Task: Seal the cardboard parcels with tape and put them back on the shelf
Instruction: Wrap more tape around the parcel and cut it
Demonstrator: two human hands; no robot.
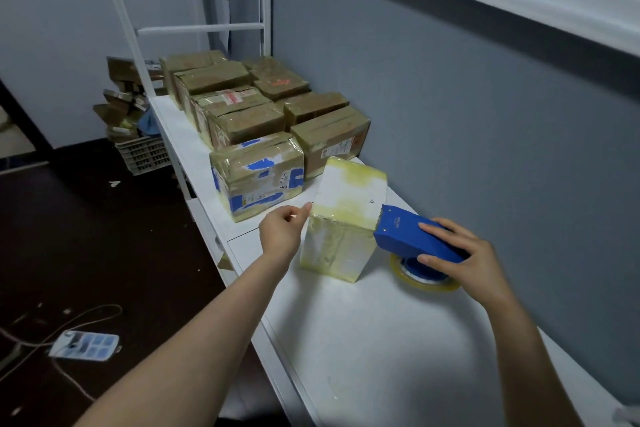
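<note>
A tall white cardboard parcel wrapped in yellowish clear tape [343, 218] is standing upright on a long white shelf board [363, 340], and everything else is placed here relative to it. The left hand [282, 236] is reaching in from the parcel's left, its fingers curled and its thumb and forefinger pinching at the parcel's upper left edge; whether a loose tape end is also caught in the pinch cannot be told. The right hand [464, 256] is gripping a blue plastic tape dispenser [415, 239] to the parcel's right, fingers lying over its top and thumb pressing its near side, with the dispenser's toothed front edge touching the parcel's upper right edge. The dispenser's roll of clear yellowish tape [426, 279] is hanging just above the board, near the parcel's right foot. Just behind the parcel, a brown cardboard parcel patched with blue tape [258, 177] is sitting on the board, and two rows of brown tape-wrapped cardboard parcels [263, 107] are running back beyond it to a white metal shelf frame [124, 10]. A plain grey wall [450, 114] is rising behind and to the right of the parcel. Well to the parcel's left, a dark floor [86, 236] is showing below the board, where a pale slatted plastic crate [143, 154] is standing under a heap of loose cardboard boxes [124, 97], and nearer the camera a white power strip with its cable [85, 345] is lying.
</note>
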